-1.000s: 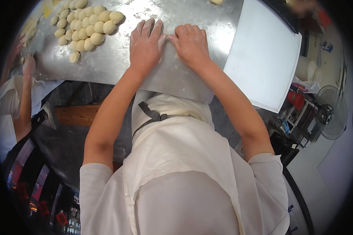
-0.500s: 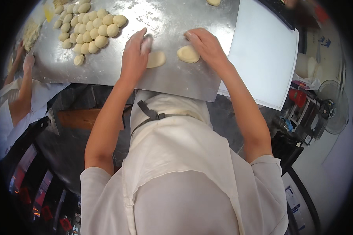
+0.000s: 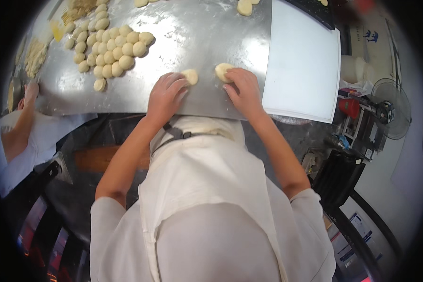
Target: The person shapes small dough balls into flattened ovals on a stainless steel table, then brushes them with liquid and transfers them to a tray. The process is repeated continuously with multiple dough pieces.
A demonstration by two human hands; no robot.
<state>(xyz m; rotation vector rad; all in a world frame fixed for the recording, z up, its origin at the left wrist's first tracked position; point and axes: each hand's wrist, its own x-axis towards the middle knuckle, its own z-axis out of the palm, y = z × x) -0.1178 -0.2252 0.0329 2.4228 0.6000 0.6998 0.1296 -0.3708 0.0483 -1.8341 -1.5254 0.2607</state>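
My left hand (image 3: 166,97) is low over the near part of the steel table (image 3: 174,56), its fingers bent and their tips on the edge of a small flattened piece of dough (image 3: 191,76). A second piece of dough (image 3: 222,71) lies to the right, tilted a little. My right hand (image 3: 246,90) pinches that one's near right edge, with the fingers on top and the thumb toward me. Both pieces are pale and oval, with a gap between them. The fingers partly cover each.
Many round dough balls (image 3: 112,51) are clustered at the left. More dough pieces (image 3: 244,7) lie at the far edge. A white board (image 3: 303,61) adjoins the table's right side. At far left a co-worker's arm (image 3: 23,115) reaches in. A fan (image 3: 390,109) stands at the right.
Both hands have come back toward me, their fingers now bent onto the dough pieces instead of reaching past them. The pieces look shorter and turned. The whole view has shifted slightly.
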